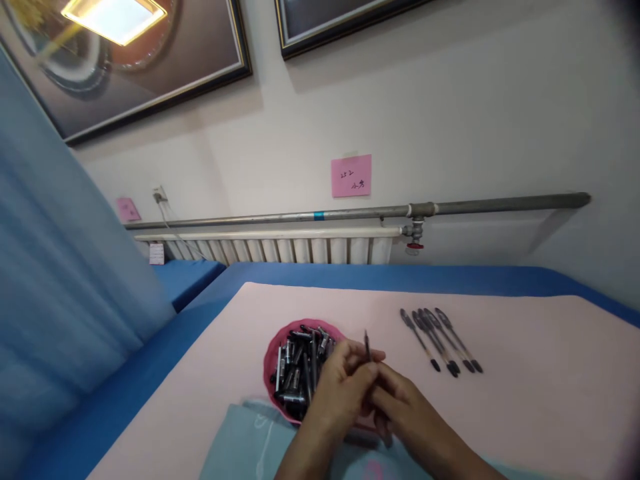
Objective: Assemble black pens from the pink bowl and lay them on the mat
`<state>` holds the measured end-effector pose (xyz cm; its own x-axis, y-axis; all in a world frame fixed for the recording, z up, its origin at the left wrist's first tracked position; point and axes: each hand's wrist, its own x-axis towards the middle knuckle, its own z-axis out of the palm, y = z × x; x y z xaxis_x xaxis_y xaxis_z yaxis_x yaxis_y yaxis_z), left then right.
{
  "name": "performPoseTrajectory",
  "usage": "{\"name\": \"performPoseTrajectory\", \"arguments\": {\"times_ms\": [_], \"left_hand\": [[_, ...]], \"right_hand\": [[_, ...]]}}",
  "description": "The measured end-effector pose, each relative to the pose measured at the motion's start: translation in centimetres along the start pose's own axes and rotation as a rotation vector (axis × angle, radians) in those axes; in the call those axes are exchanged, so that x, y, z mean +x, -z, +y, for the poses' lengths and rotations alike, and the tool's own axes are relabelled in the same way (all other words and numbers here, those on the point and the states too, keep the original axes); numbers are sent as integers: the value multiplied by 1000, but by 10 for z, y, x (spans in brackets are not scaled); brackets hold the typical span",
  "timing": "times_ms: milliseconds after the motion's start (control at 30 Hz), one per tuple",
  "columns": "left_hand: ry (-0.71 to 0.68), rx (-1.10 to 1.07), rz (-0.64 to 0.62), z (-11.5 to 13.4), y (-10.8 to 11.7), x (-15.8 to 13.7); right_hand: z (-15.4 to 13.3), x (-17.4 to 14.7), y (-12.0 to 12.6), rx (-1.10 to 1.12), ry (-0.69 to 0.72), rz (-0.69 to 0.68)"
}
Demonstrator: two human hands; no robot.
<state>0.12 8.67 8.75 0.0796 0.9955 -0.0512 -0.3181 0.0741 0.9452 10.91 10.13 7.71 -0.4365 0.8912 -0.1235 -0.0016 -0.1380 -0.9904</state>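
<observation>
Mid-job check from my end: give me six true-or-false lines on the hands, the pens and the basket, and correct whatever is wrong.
1. The left hand and right hand are close together, with a slim dark pen at their fingers. True.
2. The slim dark pen's pointed end faces down in the view. False: it faces up.
3. A pink basket holds many small black pieces. True.
4. Several loose pens lie on the pink sheet. True.
5. The loose pens are left of the pink basket in the view. False: they are to its right.
6. The loose pens point every which way. False: they lie side by side, slanting the same way.
</observation>
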Motion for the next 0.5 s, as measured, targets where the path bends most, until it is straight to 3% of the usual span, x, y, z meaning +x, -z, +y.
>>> {"name": "performPoseTrajectory", "arguments": {"times_ms": [100, 200, 300, 400, 433, 500], "left_hand": [[-35, 110, 14, 4, 3, 0], [-107, 209, 125, 19, 21, -2], [-193, 229, 358, 37, 57, -5], [-200, 254, 803, 48, 97, -9], [-194, 342, 889, 49, 108, -10], [-174, 434, 935, 48, 121, -12]], "right_hand": [[-2, 1, 4, -94, 13, 18], [-1, 3, 7, -90, 11, 41], [5, 7, 12, -32, -45, 31], [9, 13, 18, 7, -91, 62], [9, 14, 20, 24, -95, 84], [7, 16, 23, 55, -105, 132]]}}
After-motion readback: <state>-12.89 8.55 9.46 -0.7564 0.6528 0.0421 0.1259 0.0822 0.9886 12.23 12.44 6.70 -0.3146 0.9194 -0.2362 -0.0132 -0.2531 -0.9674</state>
